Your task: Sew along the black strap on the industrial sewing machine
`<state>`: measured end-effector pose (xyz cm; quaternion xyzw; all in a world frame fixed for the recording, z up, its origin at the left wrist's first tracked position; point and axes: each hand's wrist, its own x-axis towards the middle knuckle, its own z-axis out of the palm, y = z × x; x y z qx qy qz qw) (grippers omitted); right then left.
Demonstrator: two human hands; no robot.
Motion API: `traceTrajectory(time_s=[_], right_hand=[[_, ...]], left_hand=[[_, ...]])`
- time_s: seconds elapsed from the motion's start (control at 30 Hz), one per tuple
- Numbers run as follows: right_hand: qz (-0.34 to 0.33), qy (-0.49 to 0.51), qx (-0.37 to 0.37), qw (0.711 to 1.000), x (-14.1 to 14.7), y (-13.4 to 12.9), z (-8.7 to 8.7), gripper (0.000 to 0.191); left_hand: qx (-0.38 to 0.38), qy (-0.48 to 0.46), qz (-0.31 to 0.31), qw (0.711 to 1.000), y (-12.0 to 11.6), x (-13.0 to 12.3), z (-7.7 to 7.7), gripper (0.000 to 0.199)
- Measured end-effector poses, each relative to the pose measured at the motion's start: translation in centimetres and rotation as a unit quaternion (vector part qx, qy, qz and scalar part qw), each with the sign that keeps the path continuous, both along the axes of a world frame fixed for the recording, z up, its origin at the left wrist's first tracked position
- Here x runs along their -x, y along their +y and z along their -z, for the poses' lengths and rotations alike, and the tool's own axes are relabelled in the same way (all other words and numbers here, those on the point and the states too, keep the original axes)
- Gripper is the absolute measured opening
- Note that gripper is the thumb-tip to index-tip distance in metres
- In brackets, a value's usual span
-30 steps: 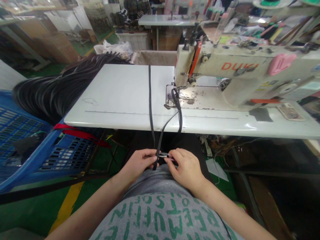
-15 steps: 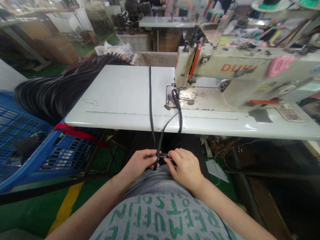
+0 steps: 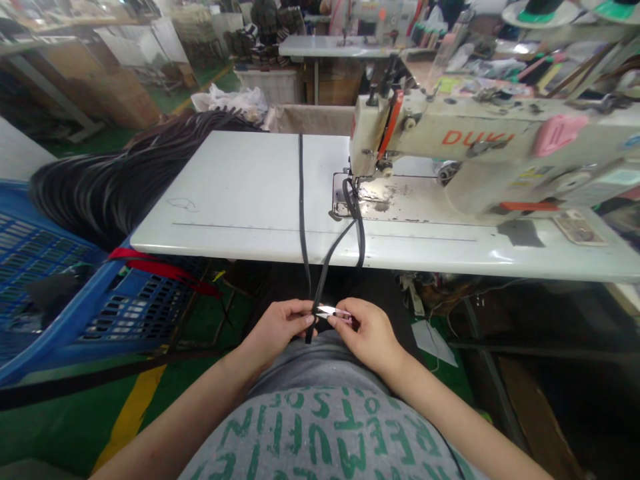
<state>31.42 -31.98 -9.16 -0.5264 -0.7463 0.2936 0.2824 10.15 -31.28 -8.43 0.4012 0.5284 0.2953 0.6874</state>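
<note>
Between thumb and fingers, my left hand (image 3: 281, 328) pinches a thin black strap (image 3: 325, 273) over my lap. The strap's short end hangs just below the fingertips. My right hand (image 3: 371, 333) is closed around small thread snips (image 3: 327, 311), whose pale blades point left and touch or nearly touch the strap beside my left fingertips. From there the strap runs up to the needle area of the sewing machine (image 3: 430, 133). Another black strap length (image 3: 301, 200) lies across the white table (image 3: 240, 193) and drops over its front edge toward my left hand.
A blue basket (image 3: 145, 303) with a red band stands at the left. Behind it hangs a thick bundle of black straps (image 3: 115, 173). A pink object (image 3: 560, 133) sits on the machine's arm. A second sewing table (image 3: 340, 45) is farther back.
The snips have turned in my right hand, so their blades and pinkish handle now show brighter. The strap between the machine and my left hand has shifted slightly. My left hand is almost unmoved.
</note>
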Motion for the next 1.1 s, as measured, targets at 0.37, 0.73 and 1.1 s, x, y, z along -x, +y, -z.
traceTrajectory(time_s=[0.37, 0.73, 1.1], right_hand=[[0.004, -0.029, -0.030, 0.999, 0.0, 0.0, -0.4, 0.015], [-0.012, 0.229, 0.247, 0.941, 0.1, 0.8, 1.7, 0.033], [0.025, -0.051, 0.013, 0.998, 0.0, -0.2, -1.2, 0.017]], left_hand=[[-0.023, 0.026, 0.018, 0.999, 0.0, 0.1, 0.0, 0.037], [-0.068, 0.040, 0.048, 0.996, 0.2, 0.1, -0.9, 0.026], [0.003, 0.008, 0.010, 1.000, -0.2, -0.1, -0.5, 0.037]])
